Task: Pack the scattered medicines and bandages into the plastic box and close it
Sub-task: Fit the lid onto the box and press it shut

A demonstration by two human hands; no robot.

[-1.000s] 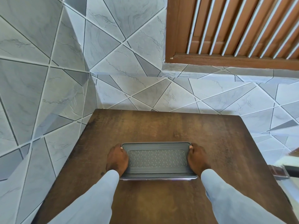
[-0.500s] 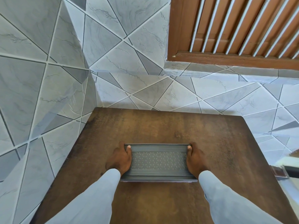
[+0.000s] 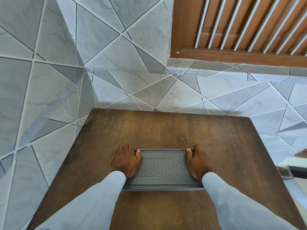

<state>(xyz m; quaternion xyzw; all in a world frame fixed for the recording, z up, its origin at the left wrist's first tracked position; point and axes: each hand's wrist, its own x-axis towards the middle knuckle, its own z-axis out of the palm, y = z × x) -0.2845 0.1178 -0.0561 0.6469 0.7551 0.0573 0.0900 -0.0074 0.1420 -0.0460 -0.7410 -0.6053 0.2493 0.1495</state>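
A grey plastic box with a dotted lid lies on the brown wooden table, near its front middle. The lid is down on the box, and whatever is inside is hidden. My left hand clasps the box's left end, thumb on top of the lid. My right hand clasps the right end the same way. No loose medicines or bandages show on the table.
The table stands in a corner of grey tiled walls. A brown slatted window frame is at the upper right. Off the table's right edge, a dark and clear object pokes in.
Both hands have slid from the box's outer ends inward onto the lid, thumbs now pressing its top. The box looks flatter and lower than a second ago.
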